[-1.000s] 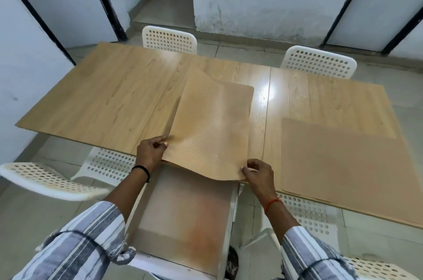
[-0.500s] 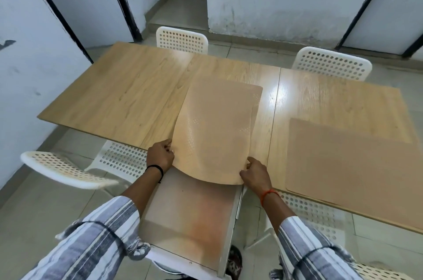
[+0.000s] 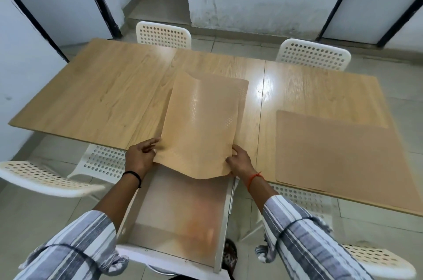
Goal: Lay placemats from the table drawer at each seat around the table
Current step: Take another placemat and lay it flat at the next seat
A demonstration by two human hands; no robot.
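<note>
Wood-grain table (image 3: 96, 87), white perforated chairs (image 3: 163, 35) around it, grey tile floor. Drawer (image 3: 183, 215) pulled out at 6 o'clock. Left hand (image 3: 139, 157) and right hand (image 3: 240, 162) pinch the near corners of a tan placemat (image 3: 203, 124); its far end lies on the table, its near edge sags over the drawer. Second placemat (image 3: 338, 151) flat at 3 o'clock.

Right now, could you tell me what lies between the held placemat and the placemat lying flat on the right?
Only bare wooden tabletop, with its seam, shows in the head view.
</note>
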